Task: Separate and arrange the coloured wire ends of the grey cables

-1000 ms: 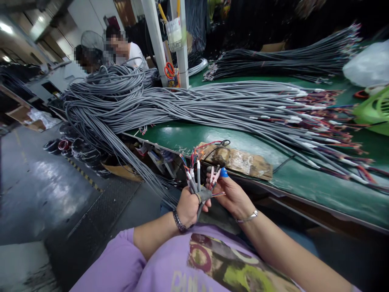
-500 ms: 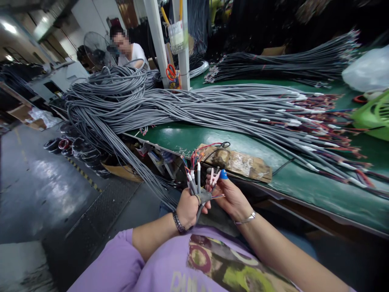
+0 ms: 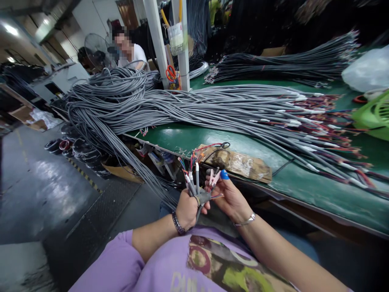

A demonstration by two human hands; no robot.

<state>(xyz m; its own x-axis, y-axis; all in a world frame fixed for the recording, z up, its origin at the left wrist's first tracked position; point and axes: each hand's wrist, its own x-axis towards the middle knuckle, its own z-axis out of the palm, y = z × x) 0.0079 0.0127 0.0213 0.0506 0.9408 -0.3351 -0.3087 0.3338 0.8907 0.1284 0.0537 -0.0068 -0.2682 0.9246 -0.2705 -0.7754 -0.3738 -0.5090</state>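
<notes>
My left hand (image 3: 187,209) is closed around several grey cables (image 3: 192,187). Their white-banded ends and thin coloured wires (image 3: 194,157) point up and away from me. A grey stub (image 3: 204,197) with bare thin wires crosses to the right over that hand. Close beside it, my right hand (image 3: 233,199) is closed, with a blue cover (image 3: 224,174) on the thumb tip and a dark cover on a finger. Between its thumb and fingers sits a small pale pink V-shaped clip (image 3: 214,178), next to thin wires. The fingertips behind it are partly hidden.
A thick bundle of grey cables (image 3: 194,106) lies along the green bench (image 3: 174,138), trailing off its left edge. Taped cardboard (image 3: 243,165) lies at the front edge. Darker cables (image 3: 282,61), a green basket (image 3: 373,115) and a white post (image 3: 155,44) stand beyond. A person (image 3: 136,52) sits behind.
The cable ends in my left hand have tilted slightly to the left. Both hands keep nearly the same place and hold.
</notes>
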